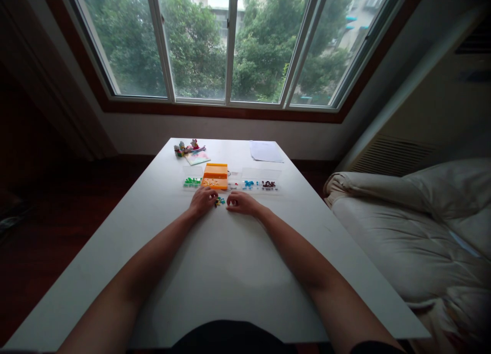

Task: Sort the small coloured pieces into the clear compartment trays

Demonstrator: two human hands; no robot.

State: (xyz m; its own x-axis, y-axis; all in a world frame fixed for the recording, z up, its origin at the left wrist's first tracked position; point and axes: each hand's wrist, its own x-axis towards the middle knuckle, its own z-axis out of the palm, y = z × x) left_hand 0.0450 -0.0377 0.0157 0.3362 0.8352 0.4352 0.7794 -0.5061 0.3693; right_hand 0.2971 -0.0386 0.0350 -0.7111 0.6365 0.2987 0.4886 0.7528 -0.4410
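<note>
Both my arms reach forward over a white table [230, 272]. My left hand [202, 199] and my right hand [240, 202] rest on the tabletop close together, fingers curled. Between them lies a small cluster of tiny coloured bricks [219, 202], teal and yellow. The fingertips of both hands touch or nearly touch this cluster; whether either hand grips a piece is too small to make out. Just beyond the hands stands an orange tray [215, 176], with clear compartments of green pieces [192, 181], blue pieces [249, 183] and dark red pieces [268, 184] beside it.
A small built toy model [186, 148] and a booklet [197, 158] sit at the table's far left. White paper sheets [266, 151] lie at the far right. A padded white sofa [414, 226] stands right of the table. A wide window [230, 42] is behind.
</note>
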